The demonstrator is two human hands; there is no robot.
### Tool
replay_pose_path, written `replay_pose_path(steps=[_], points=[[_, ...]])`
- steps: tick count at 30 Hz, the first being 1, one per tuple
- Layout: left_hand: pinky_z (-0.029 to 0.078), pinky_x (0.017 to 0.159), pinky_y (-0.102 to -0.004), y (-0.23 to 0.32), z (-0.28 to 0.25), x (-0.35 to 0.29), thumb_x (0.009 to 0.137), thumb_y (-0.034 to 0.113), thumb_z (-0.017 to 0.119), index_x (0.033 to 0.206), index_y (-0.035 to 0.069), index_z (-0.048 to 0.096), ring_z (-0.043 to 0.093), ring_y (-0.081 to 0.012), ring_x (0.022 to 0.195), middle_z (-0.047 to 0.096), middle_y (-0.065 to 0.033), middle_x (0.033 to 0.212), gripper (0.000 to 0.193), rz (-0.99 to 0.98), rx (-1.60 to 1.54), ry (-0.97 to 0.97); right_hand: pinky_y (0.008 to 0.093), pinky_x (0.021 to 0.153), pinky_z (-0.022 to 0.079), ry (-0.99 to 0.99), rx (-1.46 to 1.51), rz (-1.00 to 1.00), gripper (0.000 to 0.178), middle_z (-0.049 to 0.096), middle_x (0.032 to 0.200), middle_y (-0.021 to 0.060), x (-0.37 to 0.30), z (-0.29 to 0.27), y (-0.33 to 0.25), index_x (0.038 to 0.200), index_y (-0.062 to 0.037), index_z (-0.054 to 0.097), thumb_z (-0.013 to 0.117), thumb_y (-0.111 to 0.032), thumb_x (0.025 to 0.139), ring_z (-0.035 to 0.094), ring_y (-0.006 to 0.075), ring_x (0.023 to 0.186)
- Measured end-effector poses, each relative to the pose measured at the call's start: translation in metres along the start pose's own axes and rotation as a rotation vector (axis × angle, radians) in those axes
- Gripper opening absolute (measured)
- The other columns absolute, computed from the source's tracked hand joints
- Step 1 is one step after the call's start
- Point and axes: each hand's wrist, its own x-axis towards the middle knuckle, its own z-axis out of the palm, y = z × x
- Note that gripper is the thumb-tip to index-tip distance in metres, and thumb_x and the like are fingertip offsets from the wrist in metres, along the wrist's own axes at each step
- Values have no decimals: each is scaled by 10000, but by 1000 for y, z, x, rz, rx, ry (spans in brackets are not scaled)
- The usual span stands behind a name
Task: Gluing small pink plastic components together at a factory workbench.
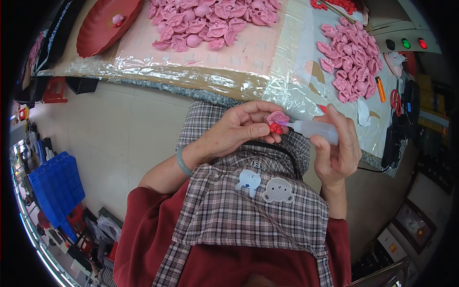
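Observation:
My left hand (234, 128) is closed in a pinch around a small pink shell-like piece (277, 117) with a glossy red piece (276, 128) against its lower side. In my right hand (340, 152) is a translucent white squeeze bottle (316, 130), lying almost level. Its thin nozzle points left and meets the pink piece or stops just short of it; I cannot tell which. A red pointed tip (322, 109) shows beside my right fingers, and whether they hold it is unclear. Both hands are above my plaid apron (258, 222), just off the table's near edge.
On the plastic-covered table (191, 64) lie a large heap of pink pieces (217, 26) and another heap (353, 62) at right. A red scalloped dish (95, 36) holds one small piece. An orange utility knife (380, 89) and red-handled scissors (396, 102) lie at far right. Blue crates (55, 186) stand left.

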Motion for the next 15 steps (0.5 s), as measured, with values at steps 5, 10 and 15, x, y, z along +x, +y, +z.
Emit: replay_pose_path(steps=[5, 10, 15], points=[[513, 876, -310, 2, 0, 0, 944, 141, 577, 1342, 0, 434, 620, -188, 980, 612, -164, 1160, 445, 0, -14, -32, 289, 576, 507, 32, 57, 35, 442, 651, 866, 166, -1, -1, 1, 1201, 47, 580, 701, -190, 847, 654, 225, 703], [515, 872, -306, 2, 1, 0, 953, 142, 561, 1348, -2, 427, 624, -190, 972, 615, -173, 1155, 441, -11, -6, -26, 287, 670, 486, 16, 68, 91, 484, 624, 885, 159, -2, -2, -1, 1241, 85, 529, 632, -259, 916, 602, 198, 770], [515, 873, -305, 2, 1, 1, 953, 139, 559, 1353, -1, 424, 626, -190, 972, 617, -176, 1153, 445, -11, -6, -33, 291, 676, 491, -5, 63, 101, 480, 626, 884, 160, -2, -1, -1, 1240, 84, 532, 639, -249, 911, 611, 203, 779]])
